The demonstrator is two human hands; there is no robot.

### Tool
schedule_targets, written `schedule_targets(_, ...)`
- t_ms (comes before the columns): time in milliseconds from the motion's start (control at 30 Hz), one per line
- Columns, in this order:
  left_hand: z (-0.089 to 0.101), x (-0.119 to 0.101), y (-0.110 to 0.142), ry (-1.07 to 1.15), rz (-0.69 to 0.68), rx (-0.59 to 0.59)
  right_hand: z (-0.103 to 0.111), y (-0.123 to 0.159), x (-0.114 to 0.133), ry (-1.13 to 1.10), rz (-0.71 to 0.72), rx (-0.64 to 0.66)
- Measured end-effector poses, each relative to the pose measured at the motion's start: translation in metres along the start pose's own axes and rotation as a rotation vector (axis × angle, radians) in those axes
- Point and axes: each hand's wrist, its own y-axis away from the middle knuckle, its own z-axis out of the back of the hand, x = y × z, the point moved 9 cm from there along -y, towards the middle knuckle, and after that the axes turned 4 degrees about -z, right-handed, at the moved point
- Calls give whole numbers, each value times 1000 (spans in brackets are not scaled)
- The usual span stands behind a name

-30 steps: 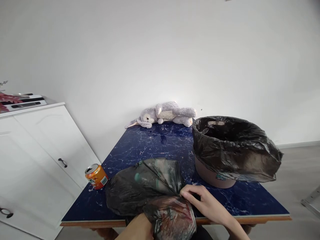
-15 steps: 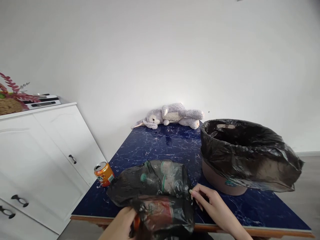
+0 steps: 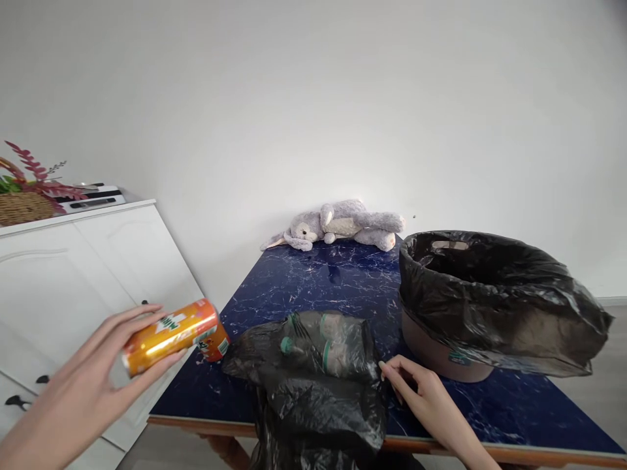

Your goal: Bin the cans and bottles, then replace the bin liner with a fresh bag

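Swung left since earlier, my left hand [image 3: 100, 365] is holding an orange cylindrical metal can [image 3: 171, 331] left of the crumpled black plastic bag [image 3: 323, 406].
I'm curving fingers over it, thumb beneath; my right hand [image 3: 416, 385] is pinching the bag's edge.

Bag [image 3: 318, 398] on tbl [image 3: 308, 281], bin [image 3: 431, 352] R, toy [image 3: 343, 225] bhd

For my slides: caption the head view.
Left hand holds an orange can; right hand pinches a black bag of bottles beside a lined bin.

Can't see the standing can [image 3: 214, 346] whole behind the held can [image 3: 172, 334], nor the black bag [image 3: 323, 405] past the bottom edge
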Motion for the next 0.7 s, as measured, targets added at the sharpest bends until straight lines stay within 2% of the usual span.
schedule_targets(33,2,-7,-14,-22,-31,-24,-1,0,-1,6,4,-2)
schedule_targets(100,-14,-20,-45,-18,-103,44,-2,-1,-2,16,11,-3)
schedule_targets(233,-76,-23,-106,-29,-115,318,-4,-2,1,22,10,11)
schedule_targets(333,-123,-17,-135,-108,-131,522,-3,-1,4,25,21,-2)
schedule_targets(467,-163,-6,-153,-148,-123,676,-2,0,5,27,17,6)
schedule_targets(700,-192,8,-159,-188,-101,784,-4,-1,6,25,25,21)
